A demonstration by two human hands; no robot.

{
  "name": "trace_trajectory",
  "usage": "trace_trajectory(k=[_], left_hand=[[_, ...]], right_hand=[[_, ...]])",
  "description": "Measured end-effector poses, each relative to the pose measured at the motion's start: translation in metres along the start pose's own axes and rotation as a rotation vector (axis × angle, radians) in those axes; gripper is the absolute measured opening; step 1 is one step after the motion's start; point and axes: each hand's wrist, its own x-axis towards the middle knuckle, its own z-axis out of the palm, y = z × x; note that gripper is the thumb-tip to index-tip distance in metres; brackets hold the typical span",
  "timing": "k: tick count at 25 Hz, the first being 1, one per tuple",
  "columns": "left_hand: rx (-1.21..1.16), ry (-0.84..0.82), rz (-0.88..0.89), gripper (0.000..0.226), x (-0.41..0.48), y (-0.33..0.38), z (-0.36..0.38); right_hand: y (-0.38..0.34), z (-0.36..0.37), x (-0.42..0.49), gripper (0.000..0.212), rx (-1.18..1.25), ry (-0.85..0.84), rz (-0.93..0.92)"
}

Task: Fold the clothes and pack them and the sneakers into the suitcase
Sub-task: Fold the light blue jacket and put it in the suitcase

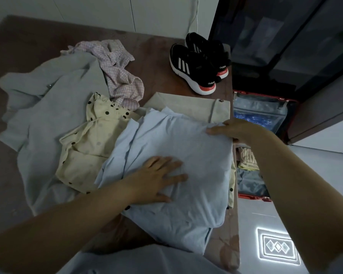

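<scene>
Pressing flat-fingered, the left hand [158, 177] pins the blue shirt [176, 139], likely to set its fold; the right hand [233, 129] meets its far edge, grip unclear.

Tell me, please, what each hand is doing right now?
Left hand: open, pressing flat on the light blue shirt.
Right hand: fingers on the shirt's right edge; grip cannot be told.
</scene>
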Motion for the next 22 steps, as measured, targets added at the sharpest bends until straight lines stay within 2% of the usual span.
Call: trace_trajectory(k=[2, 3, 5, 7, 8, 9, 11, 13, 14, 17, 20, 22], left_hand=[[-0.008, 0.11, -0.034, 0.065, -0.006, 0.006, -0.003], [-0.058, 0.159, -0.051, 0.058, -0.011, 0.008, -0.003], [-0.13, 0.215, -0.093, 0.048, -0.023, 0.007, -0.005], [-0.107, 0.206, -0.128, 0.048, -0.036, 0.0, 0.0], [-0.075, 0.195, -0.135, 0.051, -0.042, -0.003, 0.003], [-0.055, 0.185, -0.141, 0.053, -0.049, -0.006, 0.008], [-0.062, 0.166, -0.158, 0.056, -0.059, -0.004, 0.008], [-0.173, 0.181, -0.172, 0.044, -0.071, 0.0, 0.001], [-0.255, 0.178, -0.179, 0.035, -0.081, 0.0, -0.004], [-0.302, 0.167, -0.16, 0.05, -0.137, -0.015, 0.0], [-0.328, 0.395, -0.331, 0.057, -0.185, -0.027, -0.02], [-0.335, 0.613, -0.441, 0.049, -0.171, -0.022, -0.052]], right_hand=[[-0.006, 0.0, 0.007, 0.101, -0.156, -0.03, 0.023], [-0.007, 0.003, 0.008, 0.095, -0.199, -0.014, 0.018], [-0.009, 0.008, -0.004, 0.063, -0.274, 0.071, -0.057], [-0.009, 0.013, -0.029, 0.034, -0.343, 0.191, -0.284], [-0.009, 0.02, -0.05, 0.026, -0.354, 0.257, -0.422], [-0.006, 0.029, -0.072, 0.026, -0.354, 0.304, -0.56], [0.011, 0.053, -0.11, 0.042, -0.447, 0.448, -0.837], [0.041, 0.082, -0.136, 0.052, -0.631, 0.609, -1.062], [0.057, 0.096, -0.146, 0.046, -0.685, 0.652, -1.121], [0.101, 0.133, -0.163, 0.013, -0.743, 0.674, -1.222], [0.133, 0.159, -0.163, 0.014, -0.774, 0.67, -1.222], [0.145, 0.172, -0.159, 0.016, -0.823, 0.644, -1.173]])
